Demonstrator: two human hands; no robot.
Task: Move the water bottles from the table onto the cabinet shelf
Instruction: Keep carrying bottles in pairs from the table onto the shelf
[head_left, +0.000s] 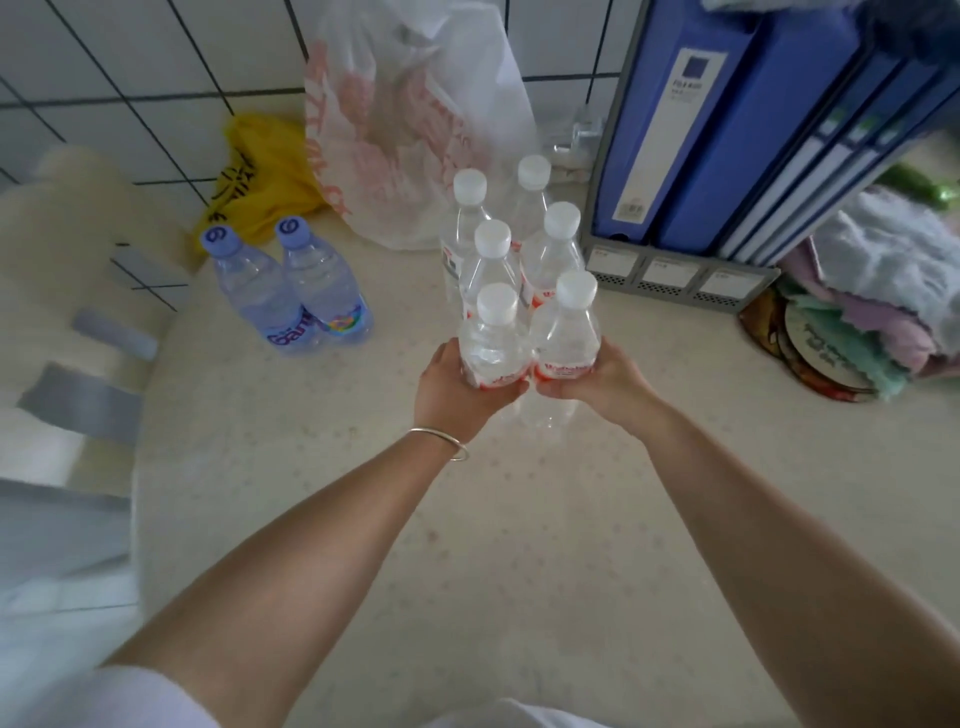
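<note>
Several clear water bottles with white caps and red labels stand in two rows on the cream table (363, 467). My left hand (457, 389) grips the nearest left bottle (493, 338) around its lower body. Beside it, my right hand (597, 379) wraps the nearest right bottle (566, 327). Behind them stand the other white-capped bottles (550, 244). Two blue-tinted bottles with purple caps (291, 291) stand further left on the table. No cabinet shelf is in view.
A white plastic bag (415, 119) and a yellow bag (260, 171) lean against the tiled wall. Blue binders in a grey rack (727, 156) stand at the right. Folded cloths (872, 291) are piled at the far right. A cream chair (67, 270) is at left.
</note>
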